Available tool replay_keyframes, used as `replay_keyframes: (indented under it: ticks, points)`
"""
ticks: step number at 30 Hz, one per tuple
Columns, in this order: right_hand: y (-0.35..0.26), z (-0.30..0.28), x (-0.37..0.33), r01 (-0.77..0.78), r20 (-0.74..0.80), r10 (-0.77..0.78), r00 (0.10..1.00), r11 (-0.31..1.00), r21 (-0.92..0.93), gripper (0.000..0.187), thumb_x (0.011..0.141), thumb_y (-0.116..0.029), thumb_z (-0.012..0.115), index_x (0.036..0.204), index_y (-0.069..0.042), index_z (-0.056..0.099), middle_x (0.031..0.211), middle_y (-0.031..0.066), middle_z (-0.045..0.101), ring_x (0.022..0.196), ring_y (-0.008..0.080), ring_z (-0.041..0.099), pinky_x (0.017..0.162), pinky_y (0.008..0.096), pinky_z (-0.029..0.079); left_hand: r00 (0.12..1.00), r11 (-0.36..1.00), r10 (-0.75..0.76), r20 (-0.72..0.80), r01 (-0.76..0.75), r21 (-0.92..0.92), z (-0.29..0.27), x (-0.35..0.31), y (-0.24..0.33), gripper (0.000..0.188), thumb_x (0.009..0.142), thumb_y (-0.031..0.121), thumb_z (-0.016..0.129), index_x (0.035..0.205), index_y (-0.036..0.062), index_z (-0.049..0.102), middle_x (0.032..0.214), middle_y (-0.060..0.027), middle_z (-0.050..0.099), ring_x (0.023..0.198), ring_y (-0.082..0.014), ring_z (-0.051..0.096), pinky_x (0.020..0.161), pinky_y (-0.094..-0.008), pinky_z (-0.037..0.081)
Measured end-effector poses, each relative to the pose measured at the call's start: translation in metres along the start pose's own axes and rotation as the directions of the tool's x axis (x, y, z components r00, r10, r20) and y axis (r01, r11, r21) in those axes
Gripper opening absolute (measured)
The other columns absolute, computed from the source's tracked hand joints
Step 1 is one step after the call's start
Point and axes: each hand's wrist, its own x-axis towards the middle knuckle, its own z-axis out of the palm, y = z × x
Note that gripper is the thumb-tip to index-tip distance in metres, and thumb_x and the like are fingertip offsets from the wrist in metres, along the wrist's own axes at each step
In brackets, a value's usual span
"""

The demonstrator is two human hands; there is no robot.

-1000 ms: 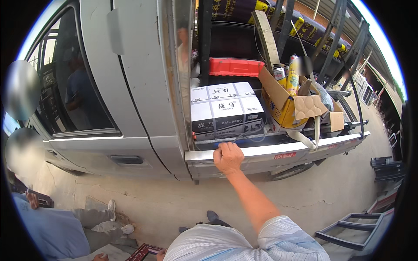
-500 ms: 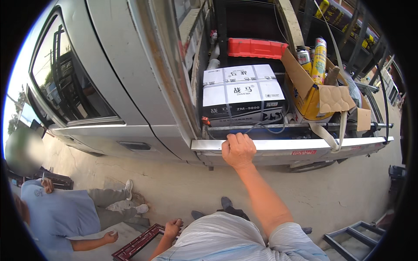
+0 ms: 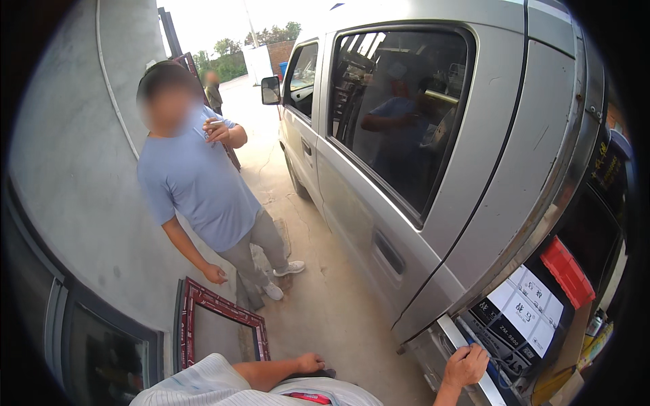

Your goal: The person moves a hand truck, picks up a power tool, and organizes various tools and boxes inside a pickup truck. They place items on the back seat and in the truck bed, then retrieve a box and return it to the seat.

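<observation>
Along the silver pickup's side, my right hand (image 3: 466,365) is closed over the pale metal top edge (image 3: 482,387) of the cargo bed wall. Just inside the bed, close to those fingers, lies a white-and-black carton (image 3: 525,308) with strapping tape round it. A red plastic bin (image 3: 569,272) sits behind the carton. My left hand (image 3: 311,363) hangs in front of my body, its fingers loosely curled, and I see nothing in it. Below it, a small red item (image 3: 308,398) shows against my striped shirt.
A person in a blue shirt (image 3: 203,179) stands ahead on the left, holding a cigarette (image 3: 215,122). A dark red frame (image 3: 193,287) leans near the grey wall (image 3: 74,183). The pickup's closed rear door (image 3: 365,203) runs along my right. Another person (image 3: 212,93) is far off.
My view has swung left and up, so the truck bed now sits at the lower right. My right hand still grips the bed edge; my left stays low by my body.
</observation>
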Motion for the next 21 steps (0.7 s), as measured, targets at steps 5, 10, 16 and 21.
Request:
replay_keyframes:
  ticks: [5,10,16,21]
  points:
    - [0.0,0.0,0.0,-0.03,0.045,0.029,0.999,1.0,0.01,0.006,0.091,-0.009,0.06,0.09,-0.006,0.065,0.088,0.0141,0.061,0.082,0.038,0.061,0.068,0.0494,0.049,0.999,0.999,0.035,0.032,-0.034,-0.013,-0.024,0.009,-0.011,0.037,0.097,0.036,0.061,0.113,0.0083,0.078,0.108,-0.0214,0.077,0.101,-0.0347,0.073,0.094,-0.0458,0.056]
    - [-0.004,0.007,-0.001,-0.007,0.009,0.008,1.0,1.0,-0.016,0.005,0.088,-0.008,0.06,0.087,-0.007,0.065,0.084,0.0134,0.06,0.078,0.0383,0.06,0.066,0.0496,0.047,1.0,0.999,0.025,-0.001,-0.025,-0.039,-0.041,0.017,-0.051,0.037,0.095,0.035,0.062,0.107,0.004,0.078,0.101,-0.0216,0.077,0.095,-0.0325,0.073,0.089,-0.0457,0.056]
    - [-0.007,-0.01,0.01,-0.045,-0.037,0.046,0.998,0.999,0.029,0.007,0.084,-0.004,0.063,0.086,-0.007,0.068,0.081,0.0133,0.06,0.076,0.0378,0.059,0.065,0.049,0.045,0.99,0.999,-0.027,0.139,0.031,-0.027,-0.075,0.01,-0.068,0.036,0.092,0.034,0.063,0.102,0.0012,0.077,0.091,-0.0177,0.076,0.083,-0.0292,0.07,0.081,-0.0438,0.056]
    - [-0.044,-0.028,-0.012,-0.082,-0.032,0.092,0.995,0.966,0.244,0.02,0.081,0.002,0.068,0.098,-0.008,0.071,0.084,0.009,0.063,0.075,0.032,0.058,0.068,0.0431,0.046,0.96,0.927,-0.233,0.153,0.267,-0.264,-0.079,-0.001,-0.116,0.033,0.094,0.029,0.066,0.099,-0.0017,0.077,0.088,-0.0131,0.076,0.079,-0.0208,0.069,0.072,-0.0366,0.056]
